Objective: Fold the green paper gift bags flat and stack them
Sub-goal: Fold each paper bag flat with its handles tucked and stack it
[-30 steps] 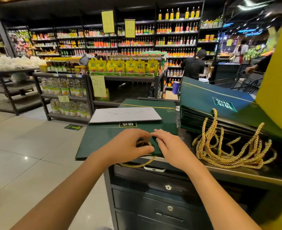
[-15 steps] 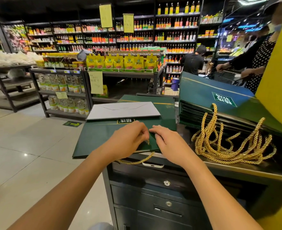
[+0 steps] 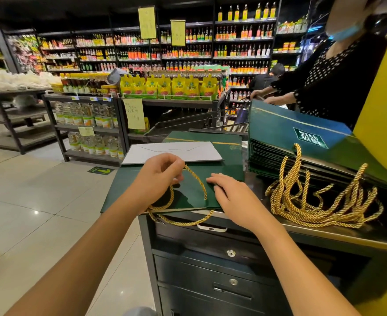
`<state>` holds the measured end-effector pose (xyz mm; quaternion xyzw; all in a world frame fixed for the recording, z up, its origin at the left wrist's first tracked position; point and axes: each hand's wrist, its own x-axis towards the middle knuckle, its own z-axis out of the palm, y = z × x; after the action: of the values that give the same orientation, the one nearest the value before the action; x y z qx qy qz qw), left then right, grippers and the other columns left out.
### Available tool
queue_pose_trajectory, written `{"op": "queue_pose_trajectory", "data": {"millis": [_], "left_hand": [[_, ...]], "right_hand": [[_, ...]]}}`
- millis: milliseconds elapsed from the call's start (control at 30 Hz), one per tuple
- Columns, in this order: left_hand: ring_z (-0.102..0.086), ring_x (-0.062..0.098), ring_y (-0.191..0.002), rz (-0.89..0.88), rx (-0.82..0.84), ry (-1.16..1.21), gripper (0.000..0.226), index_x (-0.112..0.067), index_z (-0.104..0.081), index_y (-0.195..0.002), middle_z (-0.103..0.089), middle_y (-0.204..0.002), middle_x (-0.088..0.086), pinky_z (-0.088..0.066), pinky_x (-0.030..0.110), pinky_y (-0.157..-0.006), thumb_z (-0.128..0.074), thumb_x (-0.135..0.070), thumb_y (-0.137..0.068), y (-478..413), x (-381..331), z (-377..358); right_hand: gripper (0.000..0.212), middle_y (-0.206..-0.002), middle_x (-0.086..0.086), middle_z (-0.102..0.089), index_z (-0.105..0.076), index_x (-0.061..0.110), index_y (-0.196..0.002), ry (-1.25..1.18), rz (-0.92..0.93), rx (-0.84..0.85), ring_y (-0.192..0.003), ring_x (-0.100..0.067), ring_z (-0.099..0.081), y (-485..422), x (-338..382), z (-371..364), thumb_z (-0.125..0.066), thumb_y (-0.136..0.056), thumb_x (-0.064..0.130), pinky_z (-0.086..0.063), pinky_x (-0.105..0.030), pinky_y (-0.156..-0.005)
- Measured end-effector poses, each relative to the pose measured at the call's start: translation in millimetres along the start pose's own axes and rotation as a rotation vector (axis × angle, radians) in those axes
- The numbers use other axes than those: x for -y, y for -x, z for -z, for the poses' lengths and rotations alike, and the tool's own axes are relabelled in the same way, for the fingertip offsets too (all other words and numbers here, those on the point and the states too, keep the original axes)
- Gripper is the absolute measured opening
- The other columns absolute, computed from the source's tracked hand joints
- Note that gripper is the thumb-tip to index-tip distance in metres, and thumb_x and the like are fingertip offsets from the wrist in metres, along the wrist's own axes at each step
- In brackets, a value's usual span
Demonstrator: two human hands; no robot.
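Observation:
A flattened green gift bag (image 3: 224, 169) lies on the dark counter (image 3: 324, 229), its left part overhanging the edge. My left hand (image 3: 158, 176) pinches the bag's gold rope handle (image 3: 199, 183) and holds it up over the bag's front face. My right hand (image 3: 233, 195) presses flat on the bag's near right corner, fingers straight. A second gold loop (image 3: 183, 221) hangs below the bag's front edge. To the right sits a stack of folded green bags (image 3: 301, 142), their gold handles (image 3: 320, 199) heaped in front.
A white card (image 3: 174, 152) lies on the far half of the bag. The counter has drawers (image 3: 210, 270) below. A person in a dotted black top (image 3: 324, 87) pushes a cart behind the stack. A yellow pillar (image 3: 383, 110) stands at right; shop shelves and tiled floor fill the left.
My left hand has lifted the gold rope handle up and away from the bag's front edge. My right hand slid slightly right and flattened. The person with the cart came closer.

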<state>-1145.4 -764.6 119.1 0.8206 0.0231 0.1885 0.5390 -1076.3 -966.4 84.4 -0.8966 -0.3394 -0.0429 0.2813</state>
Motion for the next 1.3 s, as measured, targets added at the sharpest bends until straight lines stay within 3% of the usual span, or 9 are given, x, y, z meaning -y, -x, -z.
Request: {"op": "queue_pose_trajectory", "data": {"millis": [100,267,367,500,567,733,933,1067,1300], "left_hand": [[-0.067,0.002,-0.09,-0.051,0.08,-0.222,0.016,-0.028,-0.068,-0.105,-0.07,-0.096,-0.01,-0.054,0.027,-0.088,-0.061,-0.04,-0.097,6,-4,14],[-0.059,-0.004,-0.112,0.018,0.235,-0.498,0.062,-0.037,-0.061,-0.13,-0.062,-0.12,-0.023,-0.046,0.022,-0.098,-0.058,-0.068,-0.077,27,3,53],[-0.059,-0.006,-0.109,-0.002,0.26,-0.609,0.046,-0.041,-0.067,-0.118,-0.061,-0.119,-0.025,-0.049,0.021,-0.095,-0.064,-0.065,-0.078,36,10,72],[-0.056,-0.013,-0.105,-0.102,0.222,-0.679,0.011,-0.041,-0.075,-0.099,-0.065,-0.116,-0.024,-0.045,0.013,-0.092,-0.072,-0.036,-0.09,37,18,75],[-0.058,-0.012,-0.105,-0.105,0.244,-0.67,0.013,-0.043,-0.075,-0.097,-0.064,-0.117,-0.025,-0.044,0.009,-0.087,-0.072,-0.031,-0.091,38,21,77],[-0.052,-0.013,-0.121,-0.101,0.301,-0.642,0.033,-0.046,-0.074,-0.105,-0.06,-0.127,-0.032,-0.037,0.01,-0.1,-0.066,-0.015,-0.096,46,27,88],[-0.056,-0.009,-0.11,-0.2,0.217,-0.708,0.017,-0.028,-0.08,-0.097,-0.068,-0.118,-0.02,-0.036,-0.002,-0.087,-0.074,-0.013,-0.09,44,32,78],[-0.055,-0.012,-0.109,-0.197,0.229,-0.705,0.017,-0.031,-0.078,-0.098,-0.066,-0.117,-0.023,-0.036,-0.002,-0.087,-0.073,-0.016,-0.091,44,34,78],[-0.061,-0.004,-0.103,-0.241,0.213,-0.722,0.014,-0.039,-0.074,-0.093,-0.065,-0.112,-0.023,-0.049,0.019,-0.093,-0.074,-0.025,-0.09,46,35,74]], "right_hand": [[0.039,-0.153,0.005,-0.048,-0.052,0.022,-0.145,-0.005,0.001,0.001,-0.142,-0.015,-0.041,-1,-1,0,-0.039,-0.109,0.018,-0.022,-0.03,-0.122],[0.039,-0.153,0.006,-0.047,-0.051,0.021,-0.146,-0.021,0.003,0.001,-0.144,-0.013,-0.038,0,-1,-1,-0.038,-0.109,0.018,-0.02,-0.029,-0.124],[0.037,-0.148,0.003,-0.052,-0.052,0.021,-0.144,-0.022,-0.001,0.004,-0.138,-0.015,-0.043,1,4,1,-0.04,-0.109,0.024,-0.022,-0.028,-0.12],[0.038,-0.149,0.006,-0.049,-0.05,0.023,-0.145,-0.013,-0.001,0.005,-0.139,-0.013,-0.042,1,5,2,-0.039,-0.109,0.027,-0.021,-0.026,-0.119],[0.038,-0.151,0.007,-0.048,-0.049,0.023,-0.146,-0.006,0.003,0.006,-0.14,-0.012,-0.04,2,5,2,-0.039,-0.109,0.027,-0.022,-0.026,-0.119],[0.038,-0.151,0.008,-0.048,-0.05,0.024,-0.145,-0.006,0.003,0.002,-0.139,-0.013,-0.042,2,4,1,-0.04,-0.109,0.028,-0.023,-0.028,-0.119],[0.039,-0.151,0.006,-0.05,-0.051,0.022,-0.145,-0.005,0.011,-0.004,-0.139,-0.014,-0.043,2,4,0,-0.041,-0.108,0.027,-0.025,-0.027,-0.117],[0.037,-0.147,0.005,-0.053,-0.052,0.022,-0.144,-0.006,0.014,-0.011,-0.135,-0.016,-0.046,2,4,0,-0.042,-0.108,0.027,-0.03,-0.026,-0.112],[0.035,-0.142,0.002,-0.056,-0.055,0.021,-0.14,-0.012,0.017,-0.015,-0.13,-0.017,-0.049,4,5,1,-0.042,-0.108,0.026,-0.032,-0.025,-0.107]]}}
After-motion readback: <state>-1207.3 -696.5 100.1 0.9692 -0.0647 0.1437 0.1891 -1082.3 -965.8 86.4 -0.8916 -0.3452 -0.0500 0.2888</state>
